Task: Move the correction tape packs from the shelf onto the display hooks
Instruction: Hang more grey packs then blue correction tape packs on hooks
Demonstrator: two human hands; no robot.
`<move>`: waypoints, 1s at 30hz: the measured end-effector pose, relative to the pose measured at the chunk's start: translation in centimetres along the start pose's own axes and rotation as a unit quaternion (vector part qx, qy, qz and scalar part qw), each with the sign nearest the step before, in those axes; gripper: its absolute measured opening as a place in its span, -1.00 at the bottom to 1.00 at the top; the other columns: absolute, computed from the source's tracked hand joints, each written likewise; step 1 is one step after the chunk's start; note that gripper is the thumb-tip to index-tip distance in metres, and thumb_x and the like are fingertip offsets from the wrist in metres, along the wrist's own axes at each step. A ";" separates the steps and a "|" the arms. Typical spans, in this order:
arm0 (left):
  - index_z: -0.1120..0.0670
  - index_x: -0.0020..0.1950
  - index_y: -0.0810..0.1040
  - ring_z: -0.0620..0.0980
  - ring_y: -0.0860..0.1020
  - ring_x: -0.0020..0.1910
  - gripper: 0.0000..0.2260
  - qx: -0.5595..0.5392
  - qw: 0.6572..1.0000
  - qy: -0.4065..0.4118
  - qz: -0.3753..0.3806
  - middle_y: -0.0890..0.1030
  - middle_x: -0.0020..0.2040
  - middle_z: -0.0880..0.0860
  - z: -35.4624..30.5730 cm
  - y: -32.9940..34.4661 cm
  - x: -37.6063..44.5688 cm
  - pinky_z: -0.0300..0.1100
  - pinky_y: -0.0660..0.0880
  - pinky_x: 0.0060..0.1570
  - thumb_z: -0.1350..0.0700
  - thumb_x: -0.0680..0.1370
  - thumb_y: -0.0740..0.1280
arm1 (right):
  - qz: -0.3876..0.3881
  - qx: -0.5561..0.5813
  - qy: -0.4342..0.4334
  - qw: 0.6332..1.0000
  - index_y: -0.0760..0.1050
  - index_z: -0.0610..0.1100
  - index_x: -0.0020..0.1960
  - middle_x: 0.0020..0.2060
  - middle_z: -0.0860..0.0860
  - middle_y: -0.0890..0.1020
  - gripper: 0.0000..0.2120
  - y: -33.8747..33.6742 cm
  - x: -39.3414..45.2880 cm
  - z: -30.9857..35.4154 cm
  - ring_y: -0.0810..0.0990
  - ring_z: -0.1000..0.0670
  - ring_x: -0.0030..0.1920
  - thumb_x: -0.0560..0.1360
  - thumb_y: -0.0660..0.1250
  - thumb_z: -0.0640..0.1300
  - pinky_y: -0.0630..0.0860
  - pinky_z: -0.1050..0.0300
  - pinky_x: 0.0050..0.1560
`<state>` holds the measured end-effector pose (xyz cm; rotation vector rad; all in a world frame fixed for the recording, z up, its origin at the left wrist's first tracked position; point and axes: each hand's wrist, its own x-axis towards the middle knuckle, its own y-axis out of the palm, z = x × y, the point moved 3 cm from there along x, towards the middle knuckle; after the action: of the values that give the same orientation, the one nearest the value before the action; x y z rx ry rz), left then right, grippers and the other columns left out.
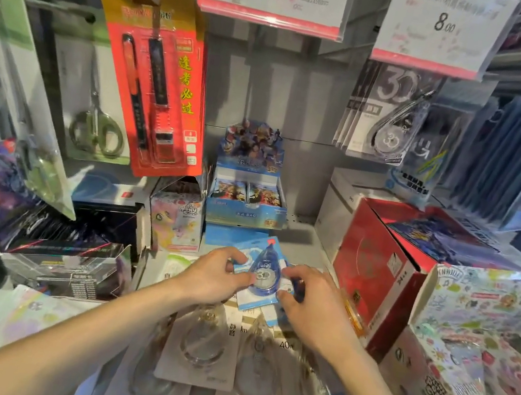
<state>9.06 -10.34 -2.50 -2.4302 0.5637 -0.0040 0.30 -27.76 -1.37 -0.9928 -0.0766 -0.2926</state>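
A blue correction tape pack (261,275) with a white and blue card lies tilted over the shelf (300,242), held from both sides. My left hand (217,274) pinches its left edge and my right hand (307,300) grips its right edge. Under it more blue-carded packs (232,235) lie flat. Nearer me several clear packs (203,343) on white cards lie spread over the shelf. Grey correction tape packs (386,115) hang on a display hook at the upper right, under the 8.00 price tag (443,24).
A red pen pack (157,83) and scissors (99,122) hang at the left. A blue card-pack box (250,178) stands at the back. A red box (374,268) and a white box (344,204) flank the right. Dark boxes (73,235) stand left. A sticker-patterned box (487,338) sits at the near right.
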 end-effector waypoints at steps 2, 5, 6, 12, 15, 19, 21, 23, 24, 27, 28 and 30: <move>0.04 0.39 0.46 -0.07 0.55 -0.07 -0.53 -0.029 0.999 0.015 -0.022 0.52 0.01 -0.04 -0.1 -0.3 -0.1 -0.25 0.45 -0.12 -0.03 0.54 0.50 | -0.006 0.076 0.025 0.997 0.58 -0.11 0.33 0.06 0.01 0.64 -0.67 0.0 0.1 -0.1 0.62 -0.03 0.07 0.57 0.41 -0.16 0.55 0.08 0.18; 0.04 0.42 0.44 -0.12 0.59 -0.07 -0.45 -0.067 0.995 0.050 -0.051 0.53 0.10 -0.07 -0.6 -0.8 -0.5 -0.28 0.54 -0.09 0.08 0.49 0.56 | -0.015 0.197 0.066 0.978 0.56 -0.15 0.33 0.06 -0.02 0.66 -0.69 0.0 0.2 -0.2 0.70 -0.07 -0.02 0.60 0.40 -0.18 0.64 0.03 0.08; 0.03 0.42 0.43 -0.10 0.63 -0.08 -0.44 -0.083 0.993 0.058 -0.059 0.56 0.15 -0.06 -0.8 -0.9 -0.7 -0.20 0.60 -0.04 0.13 0.48 0.57 | -0.018 0.223 0.076 0.972 0.55 -0.14 0.32 0.02 -0.02 0.68 -0.70 0.0 0.3 -0.3 0.72 -0.07 -0.08 0.60 0.40 -0.17 0.64 0.05 0.00; 0.12 0.47 0.37 -0.28 0.69 -0.29 -0.32 -0.182 0.977 0.072 -0.085 0.65 0.05 -0.06 -2.0 -1.8 -2.0 -0.39 0.55 -0.32 0.30 0.43 0.59 | -0.034 0.312 0.060 0.948 0.60 -0.09 0.30 -0.03 0.04 0.73 -0.69 0.2 0.9 0.1 0.65 0.19 -0.30 0.56 0.47 -0.17 0.57 0.31 -0.24; 0.04 0.37 0.46 -0.24 0.71 -0.27 -0.47 -0.192 0.975 0.081 -0.081 0.70 0.02 -0.03 -2.0 -2.8 -3.0 -0.43 0.53 -0.33 0.27 0.47 0.56 | -0.030 0.334 0.033 0.942 0.63 -0.04 0.27 -0.07 0.03 0.77 -0.73 -0.2 1.4 1.0 0.69 0.17 -0.20 0.57 0.46 -0.13 0.61 0.21 -0.13; -0.15 0.29 0.37 -0.21 0.73 -0.11 -0.48 -0.194 0.972 0.092 -0.093 0.76 -0.02 -0.08 -0.9 -4.7 -3.9 -0.40 0.58 -0.23 0.23 0.50 0.53 | 0.007 0.338 -0.002 0.941 0.64 -0.07 0.24 -0.01 0.08 0.76 -0.79 -1.0 2.1 2.1 0.73 0.13 -0.04 0.61 0.41 -0.16 0.62 0.31 0.00; -0.17 0.28 0.37 -0.26 0.71 -0.07 -0.48 -0.179 0.972 0.101 -0.112 0.75 -0.01 -0.15 -0.4 -5.6 -4.2 -0.41 0.57 -0.20 0.23 0.51 0.53 | 0.011 0.257 -0.013 0.966 0.63 -0.06 0.25 0.03 0.11 0.72 -0.79 -1.4 2.5 1.9 0.70 0.04 -0.03 0.62 0.39 -0.11 0.59 0.34 -0.02; -0.15 0.33 0.36 -0.28 0.70 -0.02 -0.46 -0.168 0.973 0.102 -0.118 0.72 0.05 -0.16 0.1 -6.0 -4.5 -0.42 0.57 -0.17 0.21 0.52 0.53 | 0.017 0.087 -0.011 0.996 0.61 -0.01 0.27 0.14 0.11 0.68 -0.75 -1.4 2.6 1.0 0.66 0.03 0.11 0.62 0.38 -0.01 0.58 0.15 0.17; -0.14 0.36 0.35 -0.29 0.69 -0.02 -0.46 -0.166 0.974 0.100 -0.117 0.73 0.04 -0.18 0.4 -6.0 -4.6 -0.43 0.58 -0.16 0.21 0.52 0.52 | 0.025 0.005 -0.015 1.000 0.60 -0.01 0.28 0.18 0.08 0.66 -0.72 -1.2 2.5 0.7 0.62 0.00 0.19 0.61 0.37 0.03 0.54 0.07 0.24; -0.13 0.37 0.33 -0.34 0.68 -0.07 -0.46 -0.160 0.976 0.091 -0.115 0.72 -0.07 -0.32 1.0 -5.8 -4.6 -0.43 0.57 -0.19 0.20 0.53 0.51 | 0.049 -0.128 -0.042 0.990 0.60 -0.06 0.20 0.13 -0.05 0.65 -0.64 0.2 2.2 0.6 0.56 -0.12 0.23 0.55 0.37 0.17 0.50 0.00 0.23; -0.13 0.37 0.33 -0.37 0.68 -0.08 -0.47 -0.156 0.977 0.087 -0.119 0.72 -0.08 -0.31 1.0 -5.7 -4.5 -0.44 0.57 -0.20 0.18 0.54 0.51 | 0.057 -0.152 -0.042 0.986 0.58 -0.07 0.20 0.11 -0.07 0.64 -0.59 0.7 2.2 0.6 0.56 -0.15 0.21 0.53 0.37 0.22 0.49 0.00 0.20; -0.11 0.37 0.34 -0.40 0.66 -0.10 -0.49 -0.150 0.977 0.080 -0.129 0.72 -0.05 -0.22 1.1 -5.8 -4.6 -0.48 0.54 -0.23 0.17 0.54 0.51 | 0.067 -0.196 -0.034 0.978 0.51 -0.08 0.31 0.16 -0.10 0.61 -0.47 1.4 2.4 0.5 0.54 -0.18 0.23 0.52 0.34 0.27 0.46 0.02 0.19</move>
<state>7.33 -3.74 0.64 -2.8011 0.3330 -0.2412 3.01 -27.14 -1.77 -1.3945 -0.0131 -0.1515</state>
